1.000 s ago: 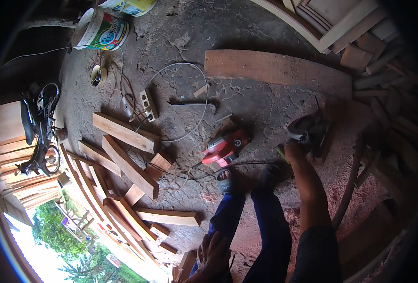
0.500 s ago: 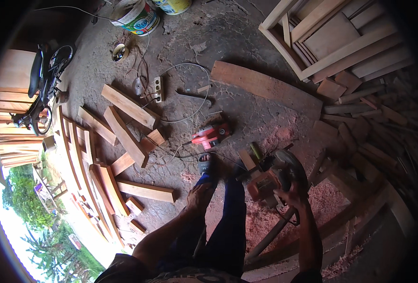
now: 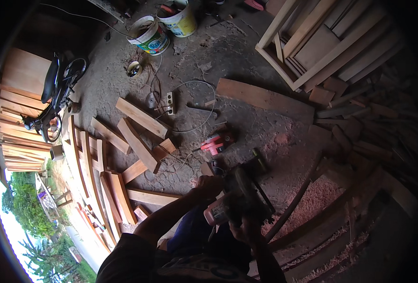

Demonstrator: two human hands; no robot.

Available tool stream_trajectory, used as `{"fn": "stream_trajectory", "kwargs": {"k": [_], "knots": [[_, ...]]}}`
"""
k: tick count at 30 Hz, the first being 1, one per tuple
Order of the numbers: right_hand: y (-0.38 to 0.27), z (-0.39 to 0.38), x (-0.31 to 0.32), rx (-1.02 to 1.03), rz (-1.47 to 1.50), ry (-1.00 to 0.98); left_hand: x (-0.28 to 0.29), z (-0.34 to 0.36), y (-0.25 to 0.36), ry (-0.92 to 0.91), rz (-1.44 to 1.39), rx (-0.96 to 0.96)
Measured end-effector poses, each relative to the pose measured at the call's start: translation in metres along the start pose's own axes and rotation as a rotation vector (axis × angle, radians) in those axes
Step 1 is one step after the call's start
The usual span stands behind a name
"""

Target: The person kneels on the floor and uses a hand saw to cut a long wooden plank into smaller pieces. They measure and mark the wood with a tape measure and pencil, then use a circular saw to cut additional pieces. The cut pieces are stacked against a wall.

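Observation:
In my right hand is the rear handle of a circular saw, held up in front of my legs. The saw has a dark rounded guard and a reddish motor housing, and it is tilted. My left hand is closed at the saw's front left edge; its fingers are dim, and exactly what part they grip is hard to see. A small wood block shows just beyond that hand. On the floor ahead lies a red power tool with a cord.
Several cut boards lie at the left, and a long wide plank lies ahead. A power strip, coiled cable and buckets stand farther off. Wooden frames and scrap wood fill the right. Shavings cover the floor nearby.
My right hand has brought the saw leftward and in toward my body. My left hand has left my knee and come to the saw's front edge. The view has shifted slightly.

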State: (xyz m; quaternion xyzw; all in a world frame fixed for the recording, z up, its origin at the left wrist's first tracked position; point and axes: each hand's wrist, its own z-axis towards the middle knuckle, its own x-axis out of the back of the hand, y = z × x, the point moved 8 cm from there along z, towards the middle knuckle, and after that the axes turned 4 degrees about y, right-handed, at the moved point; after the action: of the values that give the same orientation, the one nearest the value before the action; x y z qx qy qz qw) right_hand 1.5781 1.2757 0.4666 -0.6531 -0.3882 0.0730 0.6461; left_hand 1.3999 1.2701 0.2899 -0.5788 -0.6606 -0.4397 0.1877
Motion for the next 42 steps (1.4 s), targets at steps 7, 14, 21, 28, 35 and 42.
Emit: {"fn": "stream_trajectory", "kwargs": {"k": [7, 14, 21, 28, 35, 42], "knots": [[-0.033, -0.012, -0.011, -0.018, -0.136, -0.101, 0.04, -0.023, 0.018, 0.065, -0.069, 0.055], [-0.057, -0.018, -0.012, 0.072, -0.225, 0.092, -0.029, -0.025, -0.006, 0.345, -0.902, 0.301], [-0.06, -0.025, -0.006, 0.038, -0.098, 0.103, 0.053, -0.037, 0.014, 0.246, -0.443, 0.175], [-0.052, -0.03, 0.002, -0.13, -0.052, 0.117, 0.047, -0.076, -0.034, 0.398, -0.418, 0.326], [-0.041, -0.032, 0.023, -0.118, -0.047, 0.176, 0.028, -0.077, -0.006, 0.278, -0.531, 0.027], [-0.007, -0.023, 0.077, -0.472, 0.004, 0.366, 0.062, -0.112, -0.048, 0.08, -0.368, 0.287]]}}
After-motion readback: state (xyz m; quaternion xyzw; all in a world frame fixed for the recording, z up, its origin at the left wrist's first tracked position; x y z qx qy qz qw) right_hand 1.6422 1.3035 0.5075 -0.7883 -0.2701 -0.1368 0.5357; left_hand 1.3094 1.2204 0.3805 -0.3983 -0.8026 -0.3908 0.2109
